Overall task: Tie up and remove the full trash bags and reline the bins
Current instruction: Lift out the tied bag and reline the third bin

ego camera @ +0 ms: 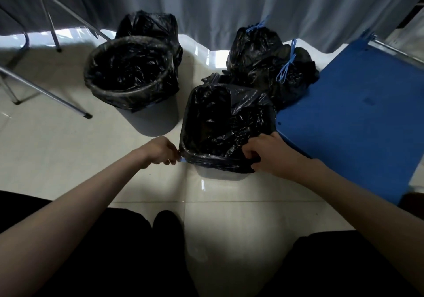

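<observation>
A square white bin [221, 175] stands on the floor in front of me, lined with a black bag [220, 122] folded over its rim. My left hand [160, 151] pinches the bag's edge and blue drawstring at the near left corner. My right hand [268, 153] grips the folded bag edge at the near right corner. A round bin [156, 122] with a black liner [128, 67] stands to the left. Two tied full black bags [254, 51] [291, 79] with blue drawstrings sit behind the square bin. Another black bag [149, 23] sits behind the round bin.
A blue flat panel [358, 113] lies close on the right, touching the square bin's side. Metal chair or table legs [46, 90] cross the floor at left. A grey curtain [229, 3] hangs behind. My dark-clothed legs fill the bottom of the view.
</observation>
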A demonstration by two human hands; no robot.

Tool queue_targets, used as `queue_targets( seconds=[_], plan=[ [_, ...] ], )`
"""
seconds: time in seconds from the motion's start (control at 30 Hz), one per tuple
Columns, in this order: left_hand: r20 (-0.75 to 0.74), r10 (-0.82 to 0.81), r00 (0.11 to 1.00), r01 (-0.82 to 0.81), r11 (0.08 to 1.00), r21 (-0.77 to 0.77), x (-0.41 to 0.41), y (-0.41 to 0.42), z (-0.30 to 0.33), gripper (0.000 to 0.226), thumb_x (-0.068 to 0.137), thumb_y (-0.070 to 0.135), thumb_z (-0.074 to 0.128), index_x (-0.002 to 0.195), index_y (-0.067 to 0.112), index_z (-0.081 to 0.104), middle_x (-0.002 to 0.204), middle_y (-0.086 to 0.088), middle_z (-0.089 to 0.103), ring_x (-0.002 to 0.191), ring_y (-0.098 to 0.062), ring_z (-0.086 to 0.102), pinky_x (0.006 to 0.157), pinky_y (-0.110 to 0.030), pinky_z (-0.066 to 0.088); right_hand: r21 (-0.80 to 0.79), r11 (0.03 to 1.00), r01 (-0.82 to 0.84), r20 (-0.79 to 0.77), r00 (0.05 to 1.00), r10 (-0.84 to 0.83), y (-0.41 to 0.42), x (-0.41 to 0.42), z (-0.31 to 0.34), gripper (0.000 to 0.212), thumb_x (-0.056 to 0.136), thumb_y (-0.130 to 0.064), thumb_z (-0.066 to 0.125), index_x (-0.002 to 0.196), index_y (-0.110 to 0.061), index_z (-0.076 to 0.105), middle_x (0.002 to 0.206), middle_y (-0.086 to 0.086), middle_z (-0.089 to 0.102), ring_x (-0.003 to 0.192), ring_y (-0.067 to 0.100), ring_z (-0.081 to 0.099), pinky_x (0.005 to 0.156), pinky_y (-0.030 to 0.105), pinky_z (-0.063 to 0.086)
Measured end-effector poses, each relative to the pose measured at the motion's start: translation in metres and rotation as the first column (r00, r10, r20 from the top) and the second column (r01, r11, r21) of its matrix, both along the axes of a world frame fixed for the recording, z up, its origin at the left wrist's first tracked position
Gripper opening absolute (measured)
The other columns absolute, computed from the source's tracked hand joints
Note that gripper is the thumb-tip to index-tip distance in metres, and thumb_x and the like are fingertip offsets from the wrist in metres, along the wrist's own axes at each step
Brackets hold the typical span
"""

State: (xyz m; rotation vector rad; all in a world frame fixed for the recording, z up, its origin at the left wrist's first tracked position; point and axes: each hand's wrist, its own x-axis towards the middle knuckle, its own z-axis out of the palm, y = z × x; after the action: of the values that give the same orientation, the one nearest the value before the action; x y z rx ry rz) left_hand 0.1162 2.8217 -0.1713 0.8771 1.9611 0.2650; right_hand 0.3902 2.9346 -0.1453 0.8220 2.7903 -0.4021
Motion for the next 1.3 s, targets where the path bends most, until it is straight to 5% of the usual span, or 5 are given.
queue_targets(
  seconds=[0.27, 0.63, 0.83, 1.03, 1.3],
  plan=[
    [-0.569, -0.021, 0.822, 0.455, 0.625, 0.635, 0.013, 0.045, 0.033, 0.02, 0.087, 0.012, 0.059, 0.107, 0.016, 0.062, 0.104, -0.003, 0.055, 0.097, -0.022, 0.056, 0.089, -0.032, 0.044, -0.113, 0.99, 0.082, -0.302, 0.947, -0.113, 0.038, -0.015, 0.012, 0.027, 0.088, -0.049, 0.063, 0.093, -0.024, 0.071, 0.096, -0.011, 0.062, 0.092, 0.007, 0.055, 0.093, 0.036, 0.043],
    [-0.761, -0.648, -0.002, 0.681, 0.556, -0.476, 0.037, 0.095, -0.009, 0.066, 0.097, 0.047, 0.04, 0.153, 0.015, 0.026, 0.162, -0.016, 0.011, 0.148, -0.036, 0.011, 0.121, -0.046, 0.008, 0.325, 0.945, 0.032, 0.285, 0.95, -0.13, 0.063, -0.056, -0.015, 0.033, 0.096, -0.036, 0.049, 0.117, -0.013, 0.062, 0.124, 0.01, 0.062, 0.123, 0.03, 0.048, 0.109, 0.041, 0.027],
    [-0.89, -0.135, 0.435, 0.724, 0.64, 0.257, 0.02, 0.108, 0.011, 0.064, 0.076, 0.017, 0.068, 0.134, 0.009, 0.043, 0.137, -0.013, 0.043, 0.123, -0.034, 0.044, 0.102, -0.043, 0.041, 0.201, 0.815, 0.544, -0.454, 0.789, -0.414, 0.09, -0.035, -0.011, 0.026, 0.086, -0.015, 0.059, 0.112, -0.014, 0.056, 0.115, 0.008, 0.051, 0.107, 0.028, 0.046, 0.089, 0.041, 0.038],
    [-0.453, 0.09, 0.887, 0.094, 0.925, 0.368, 0.003, 0.142, 0.012, 0.042, 0.083, 0.008, 0.063, 0.124, 0.01, 0.059, 0.122, -0.018, 0.062, 0.115, -0.038, 0.057, 0.097, -0.04, 0.044, -0.535, 0.627, 0.566, -0.255, 0.599, -0.759, 0.107, -0.032, -0.022, 0.031, 0.091, -0.01, 0.059, 0.122, -0.01, 0.053, 0.1, 0.008, 0.061, 0.091, 0.023, 0.058, 0.075, 0.03, 0.045],
    [0.124, 0.31, 0.943, -0.333, 0.906, 0.262, -0.013, 0.134, 0.009, 0.047, 0.072, 0.026, 0.08, 0.114, 0.011, 0.067, 0.107, -0.008, 0.071, 0.099, -0.024, 0.068, 0.096, -0.038, 0.054, -0.872, 0.187, 0.452, 0.109, 0.553, -0.826, 0.108, -0.022, -0.042, 0.059, 0.079, -0.058, 0.068, 0.124, -0.022, 0.058, 0.123, -0.002, 0.063, 0.111, 0.02, 0.061, 0.101, 0.041, 0.048]
  ],
)
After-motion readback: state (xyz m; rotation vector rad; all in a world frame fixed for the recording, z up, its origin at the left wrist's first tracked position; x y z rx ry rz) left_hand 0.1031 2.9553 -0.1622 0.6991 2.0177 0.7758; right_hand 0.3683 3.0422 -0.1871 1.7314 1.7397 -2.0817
